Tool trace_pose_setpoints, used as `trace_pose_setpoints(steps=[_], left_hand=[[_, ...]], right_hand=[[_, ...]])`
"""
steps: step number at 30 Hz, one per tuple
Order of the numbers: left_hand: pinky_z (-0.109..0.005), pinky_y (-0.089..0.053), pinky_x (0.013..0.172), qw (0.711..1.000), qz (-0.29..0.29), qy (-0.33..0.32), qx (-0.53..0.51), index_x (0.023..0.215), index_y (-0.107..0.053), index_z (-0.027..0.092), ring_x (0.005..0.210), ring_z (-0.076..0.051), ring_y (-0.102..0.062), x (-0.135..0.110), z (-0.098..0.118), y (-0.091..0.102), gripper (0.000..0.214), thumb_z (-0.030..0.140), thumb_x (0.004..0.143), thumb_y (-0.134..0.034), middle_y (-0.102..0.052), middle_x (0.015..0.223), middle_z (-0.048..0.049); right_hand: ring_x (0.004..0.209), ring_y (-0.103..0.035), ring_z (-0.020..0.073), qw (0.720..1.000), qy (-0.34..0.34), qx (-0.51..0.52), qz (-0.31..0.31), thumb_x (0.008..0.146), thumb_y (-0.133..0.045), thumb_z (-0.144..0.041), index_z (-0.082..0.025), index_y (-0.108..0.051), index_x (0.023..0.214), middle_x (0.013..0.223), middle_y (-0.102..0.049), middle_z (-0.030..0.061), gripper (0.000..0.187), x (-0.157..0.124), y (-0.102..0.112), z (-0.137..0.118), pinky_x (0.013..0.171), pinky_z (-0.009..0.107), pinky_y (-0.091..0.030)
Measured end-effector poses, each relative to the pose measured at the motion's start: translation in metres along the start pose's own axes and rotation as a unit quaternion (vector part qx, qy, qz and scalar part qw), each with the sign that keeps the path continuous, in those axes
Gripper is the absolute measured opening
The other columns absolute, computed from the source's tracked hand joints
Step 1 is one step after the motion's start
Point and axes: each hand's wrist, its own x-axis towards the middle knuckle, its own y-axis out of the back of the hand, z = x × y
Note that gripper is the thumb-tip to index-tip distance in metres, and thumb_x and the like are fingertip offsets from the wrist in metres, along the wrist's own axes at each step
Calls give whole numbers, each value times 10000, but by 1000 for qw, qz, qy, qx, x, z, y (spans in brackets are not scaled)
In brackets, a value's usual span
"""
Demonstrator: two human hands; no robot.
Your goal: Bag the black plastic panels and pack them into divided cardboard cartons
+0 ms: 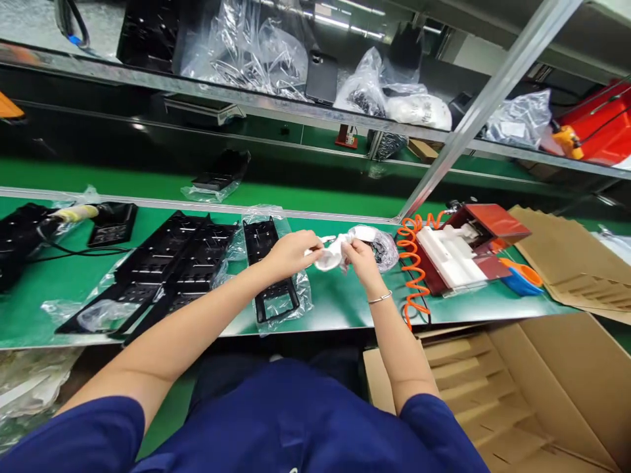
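Above green bench: left hand (290, 253), right hand (359, 257) both pinch white cloth (331, 256), long axis left-right.

Green-topped workbench (340, 305) carries black plastic frames in clear bags (172, 269), a coiled orange air hose (411, 266), a red fixture box (473, 246), flat brown cardboard sheets (572, 259).

A small, soft white cloth-like piece (331, 255), crumpled and bunched, is held up just above the green bench mat (340, 299), pinched between both hands, directly left of a clear plastic bag of small dark parts (382, 247).
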Motion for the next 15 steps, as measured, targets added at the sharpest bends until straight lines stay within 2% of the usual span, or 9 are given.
trace_pose_setpoints(steps=[2, 4, 5, 7, 9, 12, 15], left_hand=[[-307, -445, 707, 998, 6, 50, -25, 769, -595, 192, 738, -187, -592, -1, 5, -9, 218, 351, 870, -486, -645, 765, -23], [-281, -398, 637, 994, 14, 88, -64, 729, -544, 194, 658, -162, -535, 2, 6, -18, 187, 327, 847, -488, -589, 700, 1], [-273, -381, 620, 992, 10, 93, -80, 713, -521, 196, 643, -155, -514, 3, 6, -23, 167, 313, 829, -498, -565, 682, 10], [-263, -364, 607, 990, -1, 89, -105, 700, -484, 203, 636, -147, -487, 5, 8, -31, 144, 289, 814, -494, -527, 665, 22], [-259, -372, 613, 989, 8, 82, -124, 726, -464, 210, 647, -148, -488, 3, 11, -37, 134, 282, 838, -466, -517, 677, 26], [-273, -404, 647, 993, 44, 66, -90, 770, -461, 214, 688, -160, -516, -9, 18, -44, 144, 273, 893, -414, -545, 728, 7], [-305, -433, 705, 999, 12, -45, 21, 791, -510, 205, 771, -192, -556, -30, 24, -52, 182, 268, 928, -407, -591, 802, -40]], right_hand=[[591, -505, 121, 998, 13, -42, 52, 793, -671, -525, -177, -637, 879, 705, -596, -10, 361, -14, 7, -4, 541, 244, -449], [711, -565, 147, 988, 54, -45, 138, 837, -636, -466, -188, -637, 1038, 917, -661, 39, 343, -32, 7, -12, 616, 262, -496], [788, -596, 163, 984, 81, -38, 154, 871, -602, -436, -201, -630, 1089, 1007, -666, 56, 322, -42, 4, -17, 673, 277, -523], [936, -633, 193, 984, 134, -42, 110, 927, -537, -374, -219, -631, 1112, 1090, -667, 70, 258, -62, -10, -27, 816, 321, -551], [1036, -636, 216, 980, 172, -89, 55, 947, -495, -296, -212, -646, 1079, 1095, -676, 85, 217, -75, -27, -34, 941, 370, -532], [1014, -651, 221, 968, 175, -175, 50, 935, -441, -183, -187, -663, 1024, 1048, -695, 110, 239, -78, -45, -29, 967, 394, -531], [903, -680, 177, 966, 160, -205, 10, 908, -470, -139, -179, -694, 889, 907, -721, 68, 228, -67, -47, -16, 995, 343, -531]])
